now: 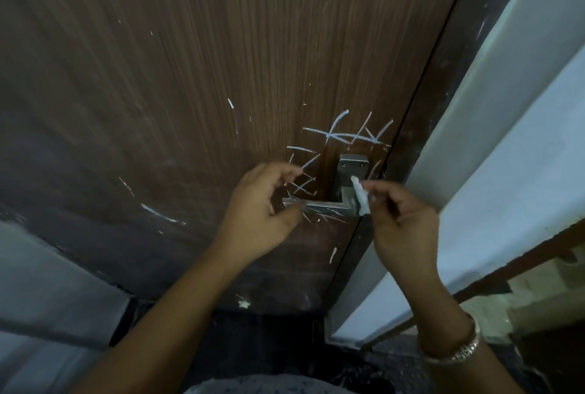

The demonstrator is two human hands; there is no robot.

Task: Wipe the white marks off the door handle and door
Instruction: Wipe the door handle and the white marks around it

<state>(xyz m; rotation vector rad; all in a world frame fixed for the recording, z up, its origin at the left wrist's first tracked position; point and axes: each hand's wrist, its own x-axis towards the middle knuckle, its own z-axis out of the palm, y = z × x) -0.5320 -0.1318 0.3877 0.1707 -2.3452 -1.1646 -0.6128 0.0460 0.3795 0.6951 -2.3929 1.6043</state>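
Observation:
A brown wood-grain door [196,83] fills the view. White scratchy marks [348,134] cross it above the metal door handle [329,205], with more strokes left of and below the lever. My right hand [402,226] pinches a small white wad of tissue [361,196] against the handle's right end, under the square mounting plate [353,166]. My left hand [262,213] hovers at the lever's left tip with fingers curled and apart, holding nothing.
A dark door frame [443,83] and a white wall [519,115] run along the right. Scattered white flecks [158,213] dot the door lower left. A pale wall section [47,292] sits at lower left, dark floor below.

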